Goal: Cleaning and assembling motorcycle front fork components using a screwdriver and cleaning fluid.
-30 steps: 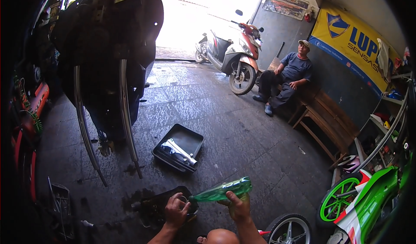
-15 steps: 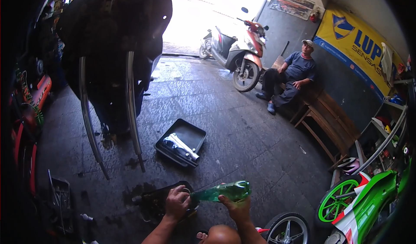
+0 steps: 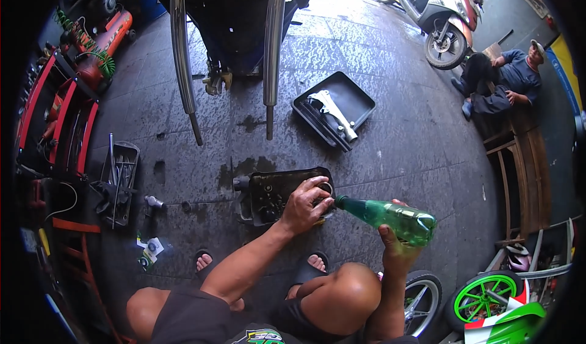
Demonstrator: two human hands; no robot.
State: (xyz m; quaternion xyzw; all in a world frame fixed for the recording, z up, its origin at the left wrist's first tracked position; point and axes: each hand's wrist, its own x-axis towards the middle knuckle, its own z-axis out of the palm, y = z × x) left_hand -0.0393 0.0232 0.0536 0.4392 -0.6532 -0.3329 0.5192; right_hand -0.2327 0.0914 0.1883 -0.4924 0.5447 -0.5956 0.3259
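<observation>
My right hand (image 3: 398, 251) is wrapped round a green plastic bottle (image 3: 383, 217), tilted nearly level with its neck toward my left hand. Pinched in the fingers of my left hand (image 3: 304, 207) is a small ring (image 3: 326, 188), close by the bottle's mouth. Whether the two touch I cannot tell. Under my left hand lies a dark oily tray (image 3: 287, 177) with several small parts in it, partly hidden by the hand.
Ahead, two fork tubes (image 3: 273, 51) hang down from a raised motorcycle. A black tray (image 3: 354, 90) holds a silver fork leg (image 3: 336, 113). A tool tray (image 3: 126, 179) lies left, a spoked wheel (image 3: 424, 301) right. A person (image 3: 519, 69) sits on a wooden bench (image 3: 530, 179).
The view has tipped down and swung left, so my legs now show. My hands still hold the ring and the tilted bottle close together.
</observation>
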